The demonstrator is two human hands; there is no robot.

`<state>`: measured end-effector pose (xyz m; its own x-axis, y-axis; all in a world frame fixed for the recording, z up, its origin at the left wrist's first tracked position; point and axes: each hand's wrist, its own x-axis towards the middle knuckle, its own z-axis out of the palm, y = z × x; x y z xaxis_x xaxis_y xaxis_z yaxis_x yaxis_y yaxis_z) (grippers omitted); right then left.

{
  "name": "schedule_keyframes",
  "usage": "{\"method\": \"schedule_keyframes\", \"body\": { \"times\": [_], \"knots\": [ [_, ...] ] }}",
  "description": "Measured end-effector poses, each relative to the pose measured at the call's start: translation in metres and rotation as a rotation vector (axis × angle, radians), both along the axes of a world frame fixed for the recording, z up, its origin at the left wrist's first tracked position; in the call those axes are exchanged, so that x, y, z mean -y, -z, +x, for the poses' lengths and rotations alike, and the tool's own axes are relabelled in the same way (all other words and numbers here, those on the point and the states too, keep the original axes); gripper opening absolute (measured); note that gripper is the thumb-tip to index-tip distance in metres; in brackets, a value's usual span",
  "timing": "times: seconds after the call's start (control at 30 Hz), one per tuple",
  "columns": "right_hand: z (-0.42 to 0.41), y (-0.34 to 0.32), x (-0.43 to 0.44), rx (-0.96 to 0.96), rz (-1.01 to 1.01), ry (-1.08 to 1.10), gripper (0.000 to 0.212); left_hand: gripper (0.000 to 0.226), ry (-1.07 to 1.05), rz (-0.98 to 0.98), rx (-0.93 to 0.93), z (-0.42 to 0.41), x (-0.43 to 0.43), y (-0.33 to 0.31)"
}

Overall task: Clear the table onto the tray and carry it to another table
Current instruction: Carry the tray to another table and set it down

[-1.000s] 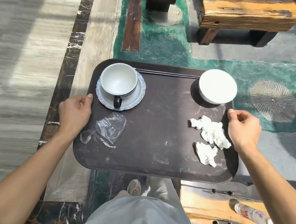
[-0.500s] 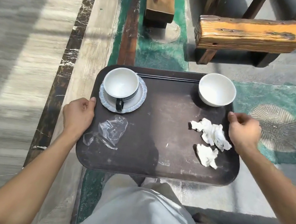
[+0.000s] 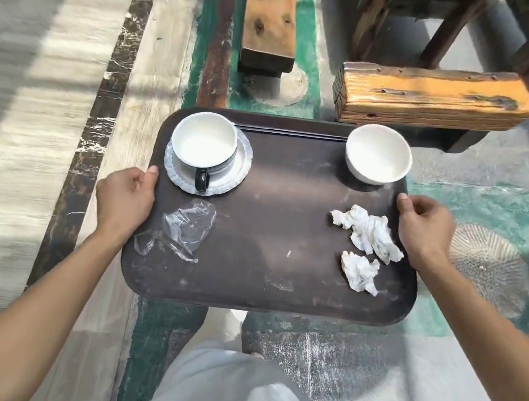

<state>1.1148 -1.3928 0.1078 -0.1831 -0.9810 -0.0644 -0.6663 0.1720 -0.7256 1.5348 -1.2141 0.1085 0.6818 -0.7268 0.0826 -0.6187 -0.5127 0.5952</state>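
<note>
The wooden bench (image 3: 435,99) has drawn nearer the tray (image 3: 278,237), long axis crosswise, left hand (image 3: 124,199) and right hand (image 3: 425,229) each in a closed grip on its short edges; the cup (image 3: 205,140) handle points toward the person.

Left hand (image 3: 124,199) gripping the tray's (image 3: 278,237) left edge, right hand (image 3: 425,229) clasping its right edge, forearms extended

Dark brown rectangular plastic tray (image 3: 269,246), whitish scuffs. White ceramic cup with black handle (image 3: 205,146) on pale blue scallop-edged saucer (image 3: 243,162). White round ceramic bowl (image 3: 378,154). White crumpled tissues (image 3: 368,234). Clear plastic wrapper (image 3: 182,227). Green-painted floor (image 3: 504,210).
</note>
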Motion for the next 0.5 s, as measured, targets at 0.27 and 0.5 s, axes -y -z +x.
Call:
{"method": "schedule_keyframes", "body": {
  "times": [0.27,0.5],
  "knots": [
    [0.066,-0.011,0.119,-0.051,-0.015,-0.010,0.029,0.057,-0.013,-0.050,-0.063,0.072,0.138,0.005],
    [0.112,-0.013,0.216,-0.034,-0.002,0.012,0.029,0.056,0.020,-0.054,0.005,0.128,0.240,0.007]
  ]
}}
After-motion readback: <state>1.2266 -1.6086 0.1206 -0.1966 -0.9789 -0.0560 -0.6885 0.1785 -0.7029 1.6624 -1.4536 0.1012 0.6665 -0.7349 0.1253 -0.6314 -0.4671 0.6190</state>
